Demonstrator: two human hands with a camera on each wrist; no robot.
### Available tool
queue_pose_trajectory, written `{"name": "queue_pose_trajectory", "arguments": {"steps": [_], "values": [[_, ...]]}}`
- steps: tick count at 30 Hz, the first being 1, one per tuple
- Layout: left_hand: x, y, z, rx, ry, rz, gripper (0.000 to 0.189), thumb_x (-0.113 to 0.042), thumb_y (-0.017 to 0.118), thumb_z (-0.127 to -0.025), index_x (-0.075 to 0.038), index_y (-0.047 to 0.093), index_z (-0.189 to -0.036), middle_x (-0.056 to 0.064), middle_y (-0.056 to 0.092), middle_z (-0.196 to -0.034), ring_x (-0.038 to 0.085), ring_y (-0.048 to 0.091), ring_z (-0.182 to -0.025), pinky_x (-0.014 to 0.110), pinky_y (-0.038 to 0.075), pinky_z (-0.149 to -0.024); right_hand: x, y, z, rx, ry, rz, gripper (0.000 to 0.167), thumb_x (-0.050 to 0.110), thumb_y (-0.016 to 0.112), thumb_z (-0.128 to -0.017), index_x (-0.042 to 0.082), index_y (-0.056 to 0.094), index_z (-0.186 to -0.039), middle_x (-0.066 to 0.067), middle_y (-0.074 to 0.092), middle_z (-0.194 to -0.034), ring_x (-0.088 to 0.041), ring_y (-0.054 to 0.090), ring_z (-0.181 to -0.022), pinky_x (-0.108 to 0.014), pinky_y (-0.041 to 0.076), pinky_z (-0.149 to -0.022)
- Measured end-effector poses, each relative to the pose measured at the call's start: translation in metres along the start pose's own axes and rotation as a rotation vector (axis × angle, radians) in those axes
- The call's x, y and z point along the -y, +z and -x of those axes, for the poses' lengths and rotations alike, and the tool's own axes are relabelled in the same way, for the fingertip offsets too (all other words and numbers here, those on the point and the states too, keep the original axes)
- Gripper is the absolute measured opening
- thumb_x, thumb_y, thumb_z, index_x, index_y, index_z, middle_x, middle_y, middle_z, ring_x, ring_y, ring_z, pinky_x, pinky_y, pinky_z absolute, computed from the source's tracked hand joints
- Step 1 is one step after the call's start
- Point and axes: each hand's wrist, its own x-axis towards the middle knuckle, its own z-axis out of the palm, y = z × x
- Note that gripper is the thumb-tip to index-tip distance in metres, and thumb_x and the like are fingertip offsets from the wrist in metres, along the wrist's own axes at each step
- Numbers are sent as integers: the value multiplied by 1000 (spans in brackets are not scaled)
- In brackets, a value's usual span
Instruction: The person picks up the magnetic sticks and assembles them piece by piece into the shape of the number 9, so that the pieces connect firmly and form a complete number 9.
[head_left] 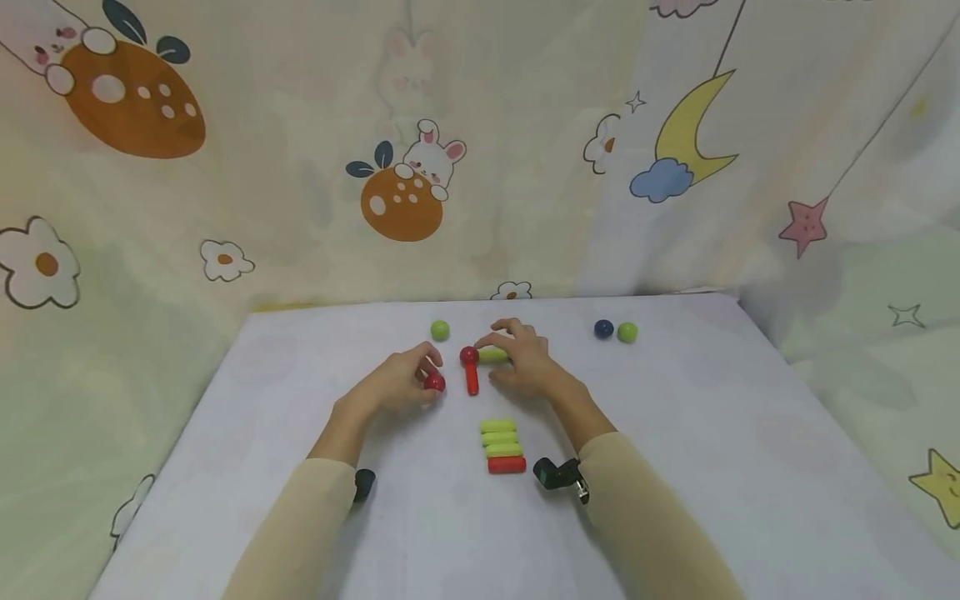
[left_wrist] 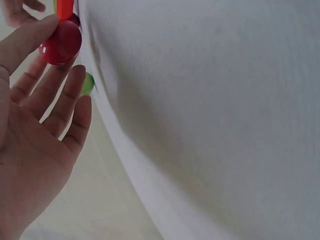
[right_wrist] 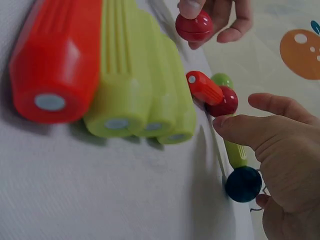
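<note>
In the head view my left hand (head_left: 399,379) pinches a glossy red ball (head_left: 434,381) between thumb and fingers, above the table. My right hand (head_left: 525,360), fingers spread, is over a yellow-green rod (head_left: 492,356). That rod and a red rod (head_left: 472,379) meet at another red ball (right_wrist: 223,102) at right angles. The right thumb is close to that ball in the right wrist view; whether it touches cannot be told. A dark blue ball (right_wrist: 243,184) appears at the yellow-green rod's other end, hidden by my right hand in the head view.
Nearer me on the white table (head_left: 420,533), several yellow-green rods (head_left: 499,438) lie side by side with a red rod (head_left: 507,465). A green ball (head_left: 440,330) sits at the back; a dark blue ball (head_left: 603,329) and another green ball (head_left: 627,332) are farther right.
</note>
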Motion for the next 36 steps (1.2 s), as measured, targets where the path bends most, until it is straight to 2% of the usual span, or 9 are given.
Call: {"name": "queue_pose_trajectory", "arguments": {"steps": [5, 12, 16, 19, 24, 31, 36], "values": [[-9, 8, 7, -2, 7, -12, 41, -19, 80, -88, -14, 58, -122, 2, 69, -112, 21, 62, -103, 42, 54, -93, 6, 7, 2, 11, -56, 54, 45, 18, 76, -92, 38, 66, -131, -1, 37, -156, -32, 30, -144, -61, 24, -114], [-17, 18, 12, 4, 23, -36, 33, -26, 82, -87, -23, 60, -112, -5, 69, -106, 16, 62, -97, 35, 55, -88, 13, 12, 0, 6, -172, 174, 44, 17, 73, -93, 38, 66, -131, -3, 37, -157, -32, 25, -148, -67, 21, -114], [-20, 21, 12, 7, 60, -44, 33, -25, 82, -87, -21, 63, -114, -4, 70, -107, 15, 62, -94, 34, 54, -86, 15, 13, -1, 9, -190, 200, 40, 15, 73, -93, 37, 70, -126, -3, 38, -157, -31, 24, -149, -68, 21, -114], [-21, 22, 13, 15, 81, -60, 33, -24, 80, -88, -18, 64, -116, -3, 71, -109, 14, 61, -90, 35, 53, -85, 16, 14, -2, 12, -200, 203, 34, 13, 73, -93, 37, 74, -118, -3, 39, -157, -31, 22, -150, -67, 20, -114], [-22, 23, 15, 18, 88, -76, 30, -27, 80, -88, -22, 65, -113, -5, 70, -107, 13, 59, -82, 32, 51, -78, 15, 17, -4, 13, -205, 193, 27, 12, 74, -93, 37, 76, -105, -2, 40, -155, -32, 21, -151, -66, 18, -116], [-23, 22, 19, 26, 82, -42, 31, -29, 84, -86, -23, 60, -105, -7, 68, -101, 14, 59, -75, 32, 51, -71, 18, 19, -9, 3, -222, 147, 26, 11, 72, -94, 34, 74, -105, -3, 40, -155, -31, 23, -149, -66, 18, -114], [-21, 22, 17, 16, 93, -36, 33, -33, 83, -88, -21, 56, -102, -5, 65, -84, 14, 57, -71, 32, 49, -67, 19, 19, -11, -7, -225, 133, 22, 15, 73, -94, 33, 75, -107, -3, 41, -154, -30, 25, -147, -65, 19, -114]]}}
